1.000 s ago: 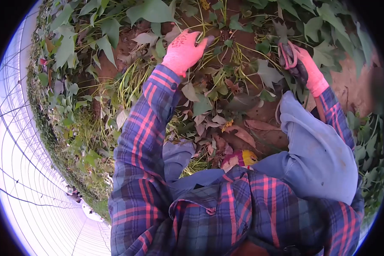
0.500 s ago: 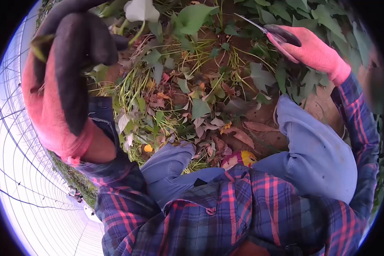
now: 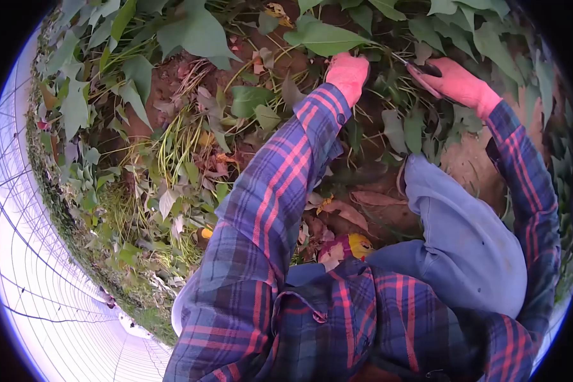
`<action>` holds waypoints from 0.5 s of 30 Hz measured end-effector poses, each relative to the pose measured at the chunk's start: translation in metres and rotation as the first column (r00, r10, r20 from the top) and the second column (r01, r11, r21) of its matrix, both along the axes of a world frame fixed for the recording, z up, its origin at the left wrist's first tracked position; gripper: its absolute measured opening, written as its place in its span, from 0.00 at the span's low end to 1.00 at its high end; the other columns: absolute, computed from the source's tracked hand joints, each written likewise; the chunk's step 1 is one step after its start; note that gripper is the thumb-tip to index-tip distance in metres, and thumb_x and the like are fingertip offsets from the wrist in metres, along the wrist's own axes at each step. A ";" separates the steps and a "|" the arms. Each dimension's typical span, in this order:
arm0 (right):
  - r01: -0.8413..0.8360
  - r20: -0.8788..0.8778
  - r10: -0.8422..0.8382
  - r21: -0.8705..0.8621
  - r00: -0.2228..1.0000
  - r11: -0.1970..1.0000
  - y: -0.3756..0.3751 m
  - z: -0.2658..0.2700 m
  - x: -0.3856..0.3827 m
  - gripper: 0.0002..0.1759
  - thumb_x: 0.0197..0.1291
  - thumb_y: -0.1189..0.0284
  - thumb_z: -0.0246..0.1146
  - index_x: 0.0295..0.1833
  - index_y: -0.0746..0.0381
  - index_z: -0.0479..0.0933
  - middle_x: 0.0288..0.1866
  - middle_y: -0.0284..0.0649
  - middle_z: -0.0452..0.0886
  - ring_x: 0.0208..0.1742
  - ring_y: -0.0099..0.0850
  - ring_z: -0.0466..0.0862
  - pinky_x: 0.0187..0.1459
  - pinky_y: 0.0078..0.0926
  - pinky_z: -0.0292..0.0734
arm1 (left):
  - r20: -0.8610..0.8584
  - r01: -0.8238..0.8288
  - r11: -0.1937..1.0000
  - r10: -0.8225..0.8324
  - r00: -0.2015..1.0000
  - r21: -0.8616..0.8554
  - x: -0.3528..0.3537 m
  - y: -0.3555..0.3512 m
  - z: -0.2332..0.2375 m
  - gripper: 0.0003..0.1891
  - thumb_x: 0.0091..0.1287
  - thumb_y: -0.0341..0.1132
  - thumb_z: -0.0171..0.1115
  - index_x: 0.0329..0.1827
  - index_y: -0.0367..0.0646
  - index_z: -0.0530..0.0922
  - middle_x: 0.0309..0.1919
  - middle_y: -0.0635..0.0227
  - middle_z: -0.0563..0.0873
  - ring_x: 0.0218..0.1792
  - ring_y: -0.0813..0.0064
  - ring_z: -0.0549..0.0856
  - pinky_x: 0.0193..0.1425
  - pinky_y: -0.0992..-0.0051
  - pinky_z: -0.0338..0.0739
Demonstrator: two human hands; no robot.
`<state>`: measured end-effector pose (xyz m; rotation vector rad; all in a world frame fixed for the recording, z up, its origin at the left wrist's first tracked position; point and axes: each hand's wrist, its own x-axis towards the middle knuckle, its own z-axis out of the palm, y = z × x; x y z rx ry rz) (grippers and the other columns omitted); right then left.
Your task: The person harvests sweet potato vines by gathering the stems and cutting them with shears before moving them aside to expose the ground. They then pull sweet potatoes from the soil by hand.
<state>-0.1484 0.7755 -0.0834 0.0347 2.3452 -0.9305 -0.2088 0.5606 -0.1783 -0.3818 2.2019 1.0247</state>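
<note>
Filling the nearest part of the view, a plaid shirt (image 3: pixel 331 318) is cut off by the lower edge, and its left sleeve (image 3: pixel 270 184) hides much of the ground and most of one leg. The bent right leg, in blue jeans (image 3: pixel 471 248), shows more fully. Between lap and ground sits a red-and-yellow object (image 3: pixel 350 247), partly covered by the shirt; what it is cannot be made out. Just beyond it lie brown dry leaves (image 3: pixel 345 213).

Farther out, the gloved left hand (image 3: pixel 348 76) reaches in among the leafy vines (image 3: pixel 395 130), back upward. Its fingers are hidden, so whether it grips a stem cannot be told; a broad green leaf (image 3: pixel 328 38) lies just past it. The gloved right hand (image 3: pixel 455 81) is curled around a pair of scissors (image 3: pixel 424 81), whose tip points toward the left hand and is lost in foliage; how far the blades stand apart is unclear.

To the far left, a pale curved wall (image 3: pixel 51 280) crossed by thin lines is cropped by the lens's dark rim. Near its foot, a small dark shape (image 3: pixel 106 297) is too distant to identify.
</note>
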 end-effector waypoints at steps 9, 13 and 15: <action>-0.469 -0.293 0.478 0.106 0.828 0.877 -0.005 0.001 -0.017 0.13 0.66 0.72 0.55 0.55 0.53 0.72 0.25 0.42 0.72 0.26 0.40 0.76 0.30 0.38 0.72 | -0.256 0.203 0.976 -0.215 0.942 -0.075 0.003 -0.015 0.037 0.23 0.58 0.46 0.58 0.43 0.32 0.82 0.43 0.41 0.83 0.47 0.46 0.82 0.53 0.58 0.76; -0.460 -0.679 0.578 0.377 0.453 0.804 -0.005 -0.018 -0.002 0.12 0.66 0.72 0.54 0.54 0.53 0.73 0.26 0.40 0.75 0.26 0.37 0.77 0.28 0.33 0.72 | -0.354 0.195 0.977 -0.153 0.923 0.084 0.005 -0.021 0.023 0.22 0.59 0.45 0.58 0.45 0.32 0.81 0.40 0.41 0.83 0.45 0.45 0.82 0.52 0.58 0.76; -0.276 -0.311 0.293 0.098 0.904 0.956 -0.005 -0.018 -0.014 0.14 0.66 0.62 0.54 0.47 0.59 0.76 0.25 0.41 0.75 0.26 0.35 0.75 0.31 0.31 0.71 | -0.229 0.053 0.923 0.039 0.973 0.382 0.003 -0.024 0.000 0.22 0.59 0.45 0.61 0.47 0.35 0.81 0.39 0.43 0.85 0.43 0.48 0.84 0.49 0.61 0.77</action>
